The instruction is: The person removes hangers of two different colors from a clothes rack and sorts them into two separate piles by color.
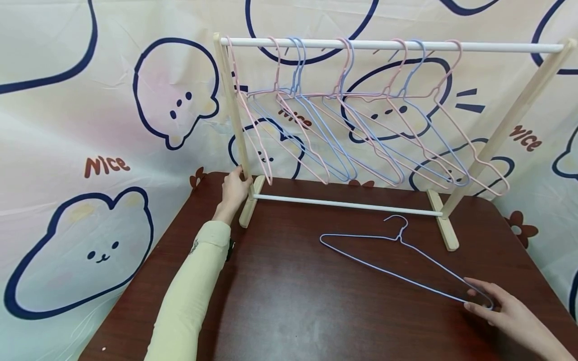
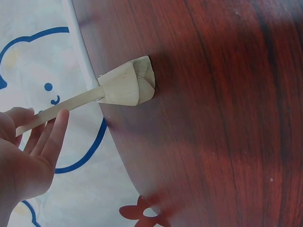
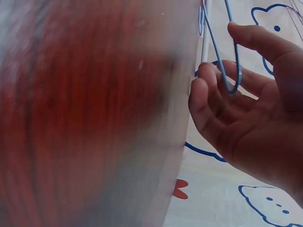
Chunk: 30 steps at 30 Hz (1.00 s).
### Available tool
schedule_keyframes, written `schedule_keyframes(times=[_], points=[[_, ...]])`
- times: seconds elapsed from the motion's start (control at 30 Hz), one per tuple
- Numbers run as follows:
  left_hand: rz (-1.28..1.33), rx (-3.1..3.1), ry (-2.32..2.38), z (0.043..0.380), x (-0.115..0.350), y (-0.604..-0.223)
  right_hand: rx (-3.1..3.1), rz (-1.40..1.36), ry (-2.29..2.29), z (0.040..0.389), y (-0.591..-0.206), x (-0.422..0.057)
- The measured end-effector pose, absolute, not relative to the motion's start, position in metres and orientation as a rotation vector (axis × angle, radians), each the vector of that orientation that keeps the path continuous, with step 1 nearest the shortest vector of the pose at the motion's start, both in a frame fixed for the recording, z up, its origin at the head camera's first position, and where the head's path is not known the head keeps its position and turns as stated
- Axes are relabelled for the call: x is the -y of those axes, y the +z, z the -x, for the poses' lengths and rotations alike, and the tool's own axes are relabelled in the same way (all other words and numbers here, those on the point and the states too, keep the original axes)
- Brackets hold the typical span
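My left hand [image 1: 236,189] grips the left wooden post [image 1: 238,125] of a small clothes rack near its foot; in the left wrist view the thumb and fingers [image 2: 57,135] lie on either side of that post. At the front right, my right hand [image 1: 506,308] pinches one end of a blue wire hanger [image 1: 361,260] between thumb and fingers. The hanger's hook [image 1: 397,219] points toward the rack, close to the lower white bar [image 1: 347,204]. In the right wrist view the hanger's rounded corner [image 3: 232,90] lies within the curled fingers.
Several pink hangers [image 1: 474,145] and blue hangers [image 1: 431,125] hang from the rack's white top rail [image 1: 316,44]. The rack's right foot [image 1: 444,228] stands on the dark brown table [image 1: 280,301]. A cloth [image 1: 113,165] printed with cartoon bears hangs behind.
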<state>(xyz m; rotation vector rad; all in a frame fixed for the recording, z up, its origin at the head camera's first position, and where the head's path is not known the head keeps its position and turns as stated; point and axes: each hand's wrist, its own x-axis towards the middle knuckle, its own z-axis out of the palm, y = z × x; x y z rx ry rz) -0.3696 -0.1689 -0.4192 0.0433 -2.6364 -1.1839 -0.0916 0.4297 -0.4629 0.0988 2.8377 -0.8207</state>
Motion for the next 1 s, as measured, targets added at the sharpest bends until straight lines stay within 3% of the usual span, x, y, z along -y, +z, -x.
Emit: schedule_keyframes(times=[1.0], points=[[-0.033, 2.634, -1.188, 0.369, 0.169, -0.419, -3.044, 0.044, -0.566, 0.099, -0.445, -0.422]])
